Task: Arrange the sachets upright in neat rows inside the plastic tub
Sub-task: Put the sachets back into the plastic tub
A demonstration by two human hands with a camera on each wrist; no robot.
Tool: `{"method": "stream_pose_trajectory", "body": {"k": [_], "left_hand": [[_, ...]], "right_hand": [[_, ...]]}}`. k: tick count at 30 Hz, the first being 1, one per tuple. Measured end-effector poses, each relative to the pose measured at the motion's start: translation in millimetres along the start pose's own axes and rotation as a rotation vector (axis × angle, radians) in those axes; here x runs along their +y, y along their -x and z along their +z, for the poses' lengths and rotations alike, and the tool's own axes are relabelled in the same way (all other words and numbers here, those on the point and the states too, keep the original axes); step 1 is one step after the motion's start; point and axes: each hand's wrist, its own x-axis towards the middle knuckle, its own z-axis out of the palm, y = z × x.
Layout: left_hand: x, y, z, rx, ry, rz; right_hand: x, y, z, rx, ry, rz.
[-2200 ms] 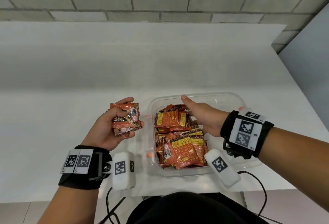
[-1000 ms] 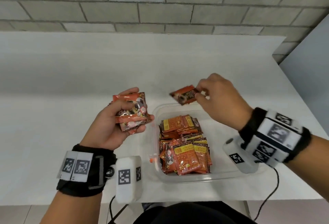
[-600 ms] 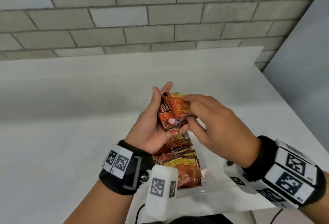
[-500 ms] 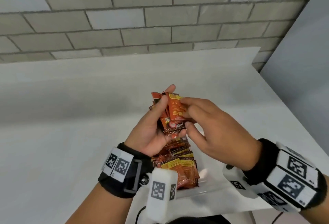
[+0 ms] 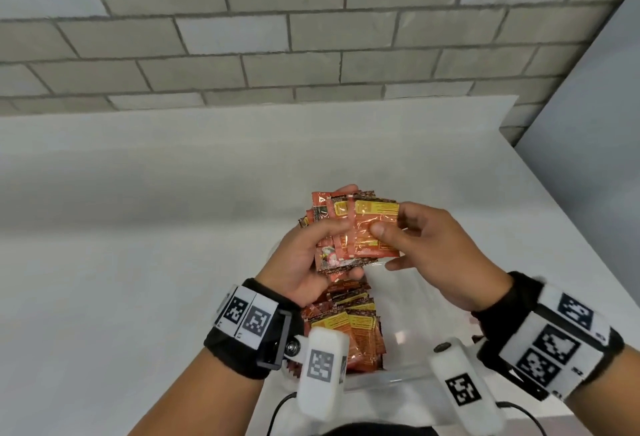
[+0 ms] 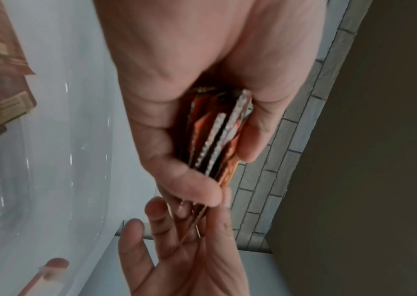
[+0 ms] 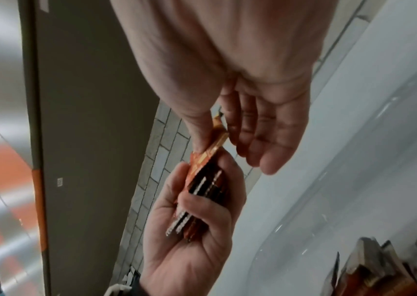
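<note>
My left hand (image 5: 329, 231) grips a stack of red-orange sachets (image 5: 332, 252) upright, above the clear plastic tub (image 5: 398, 375). My right hand (image 5: 391, 228) pinches the front sachet (image 5: 375, 245) of that stack, thumb on its yellow-panelled face. More sachets (image 5: 349, 328) fill the tub's left part; the wrist camera hides their near end. In the left wrist view the stack (image 6: 215, 136) shows edge-on between thumb and fingers. In the right wrist view the pinched sachet (image 7: 217, 140) meets the stack (image 7: 202, 196).
The tub stands at the near edge of a white table (image 5: 138, 262). Its right half (image 5: 422, 314) holds no sachets. A brick wall (image 5: 277, 37) backs the table and a grey panel (image 5: 588, 124) stands to the right. Cables (image 5: 277, 411) hang at the table's front.
My right hand lifted one sachet out of the tub and brought it to the stack in my left hand. Both hands now meet above the tub, and the view has tilted upward.
</note>
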Motion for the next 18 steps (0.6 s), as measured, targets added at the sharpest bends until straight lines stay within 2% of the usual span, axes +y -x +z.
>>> {"method": "stream_pose_trajectory", "body": {"k": [3,7,12,15,18], "left_hand": [[2,0,-4,0.063,-0.014,-0.034],[4,0,-6,0.074,-0.092,-0.068],[1,-5,-3,0.027,-0.142,-0.009],[2,-5,-4,0.007,-0.127,-0.001],[4,-4,-7,0.026,-0.097,-0.053]], "right_hand": [[0,-3,-6,0.047,-0.080,0.038],[-10,-6,-16,0.111,-0.302,0.134],[-5,-5,-1,0.026,-0.082,0.164],[-3,-4,1,-0.006,-0.103,0.194],[0,-5,-3,0.026,-0.117,0.194]]}}
